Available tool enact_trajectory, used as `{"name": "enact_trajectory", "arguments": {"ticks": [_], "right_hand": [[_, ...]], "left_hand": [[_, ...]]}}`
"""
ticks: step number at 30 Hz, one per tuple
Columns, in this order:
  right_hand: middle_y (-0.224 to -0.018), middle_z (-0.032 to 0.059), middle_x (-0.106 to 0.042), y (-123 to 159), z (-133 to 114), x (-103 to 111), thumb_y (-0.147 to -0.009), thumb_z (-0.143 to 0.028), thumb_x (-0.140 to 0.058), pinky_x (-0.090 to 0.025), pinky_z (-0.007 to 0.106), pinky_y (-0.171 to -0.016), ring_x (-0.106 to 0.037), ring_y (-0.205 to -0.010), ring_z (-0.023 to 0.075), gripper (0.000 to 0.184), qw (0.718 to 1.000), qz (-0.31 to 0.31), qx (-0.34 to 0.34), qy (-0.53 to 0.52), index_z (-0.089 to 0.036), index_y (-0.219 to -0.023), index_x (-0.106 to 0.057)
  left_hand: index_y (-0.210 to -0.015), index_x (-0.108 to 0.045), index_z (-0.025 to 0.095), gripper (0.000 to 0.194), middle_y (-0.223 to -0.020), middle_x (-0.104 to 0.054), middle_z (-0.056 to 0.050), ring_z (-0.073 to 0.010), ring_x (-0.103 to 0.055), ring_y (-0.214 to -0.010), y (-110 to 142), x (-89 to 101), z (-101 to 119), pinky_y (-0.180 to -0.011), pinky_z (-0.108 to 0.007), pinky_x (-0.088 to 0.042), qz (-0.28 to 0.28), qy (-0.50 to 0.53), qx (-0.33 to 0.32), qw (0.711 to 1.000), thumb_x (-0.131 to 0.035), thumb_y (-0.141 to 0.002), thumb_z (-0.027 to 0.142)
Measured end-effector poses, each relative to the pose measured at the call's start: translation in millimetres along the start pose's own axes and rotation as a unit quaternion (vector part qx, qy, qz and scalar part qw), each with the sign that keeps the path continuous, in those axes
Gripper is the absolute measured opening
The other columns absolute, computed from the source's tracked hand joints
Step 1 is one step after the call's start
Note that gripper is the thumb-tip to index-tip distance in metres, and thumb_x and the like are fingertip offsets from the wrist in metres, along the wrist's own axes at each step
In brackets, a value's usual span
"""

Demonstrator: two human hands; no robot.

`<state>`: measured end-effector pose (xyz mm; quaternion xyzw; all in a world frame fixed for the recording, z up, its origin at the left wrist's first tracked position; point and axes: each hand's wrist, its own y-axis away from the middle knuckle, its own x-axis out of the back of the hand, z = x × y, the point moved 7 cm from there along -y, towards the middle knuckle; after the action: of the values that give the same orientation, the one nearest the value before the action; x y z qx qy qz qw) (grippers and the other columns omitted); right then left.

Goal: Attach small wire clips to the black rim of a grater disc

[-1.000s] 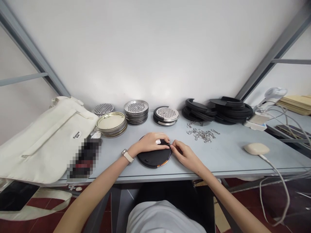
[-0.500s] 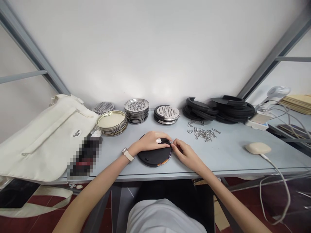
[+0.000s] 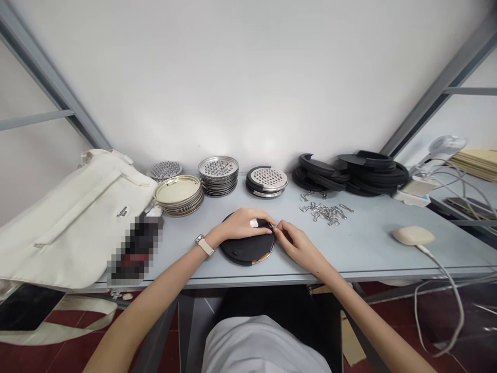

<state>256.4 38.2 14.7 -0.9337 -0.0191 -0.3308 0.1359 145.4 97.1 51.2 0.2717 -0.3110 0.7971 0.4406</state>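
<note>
While your left hand [image 3: 246, 224] lay across one black disc [image 3: 244, 251] near the front edge of the table [image 3: 365, 238], thumb and fingers parted on its face, your right hand [image 3: 275, 228] pinched, fingertips closed, what seemed a small metallic piece [image 3: 274, 227], mostly hidden, at the right rim. Handling, as judged: firm downward pressure beside the rim, against turning; short, level fingertip movements; no prying. Nearby stock: loose metal clips [image 3: 325, 213], to the right.

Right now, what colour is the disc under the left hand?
The disc is mostly black, seen in the head view.
</note>
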Motion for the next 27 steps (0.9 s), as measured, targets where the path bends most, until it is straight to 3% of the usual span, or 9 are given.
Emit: {"name": "enact_trajectory", "arguments": {"ticks": [27], "right_hand": [[-0.071, -0.0008, -0.048, 0.6, 2.8, -0.9, -0.096, -0.033, -0.033, -0.038, 0.027, -0.063, -0.045, -0.065, 0.0152, 0.025, 1.000, -0.008, -0.004, -0.001, -0.022, -0.076, -0.040]], "left_hand": [[-0.098, -0.067, 0.020, 0.018, -0.097, -0.068, -0.001, -0.0140, -0.060, -0.092, 0.2, 0.0, 0.9, -0.085, -0.024, -0.042, 0.006, 0.009, -0.021, 1.000, -0.059, -0.085, 0.029]]}}
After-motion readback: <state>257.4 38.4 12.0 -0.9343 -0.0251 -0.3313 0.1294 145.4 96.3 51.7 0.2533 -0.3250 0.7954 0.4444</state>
